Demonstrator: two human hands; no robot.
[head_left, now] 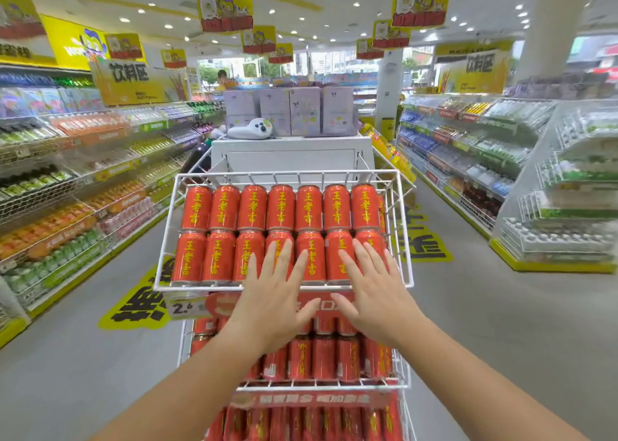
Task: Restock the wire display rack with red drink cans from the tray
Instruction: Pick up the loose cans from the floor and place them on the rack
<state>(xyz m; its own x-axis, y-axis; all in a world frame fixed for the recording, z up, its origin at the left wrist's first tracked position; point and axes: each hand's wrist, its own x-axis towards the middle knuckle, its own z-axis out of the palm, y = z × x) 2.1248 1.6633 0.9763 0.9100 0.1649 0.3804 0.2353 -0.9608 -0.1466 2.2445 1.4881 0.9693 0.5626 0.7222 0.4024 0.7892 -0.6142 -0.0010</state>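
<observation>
Here both hands are spread flat with straight fingers, holding nothing. The left hand [271, 293] and the right hand [371, 290] lie side by side, just apart, over the front edge of the top basket of the wire rack [284, 174]. Their fingertips [272, 250] reach over the lower row of red cans [224, 208], which fill the basket in two full rows. More cans stand on the shelves below. A price tag [185, 307] hangs under the basket's front left corner.
</observation>
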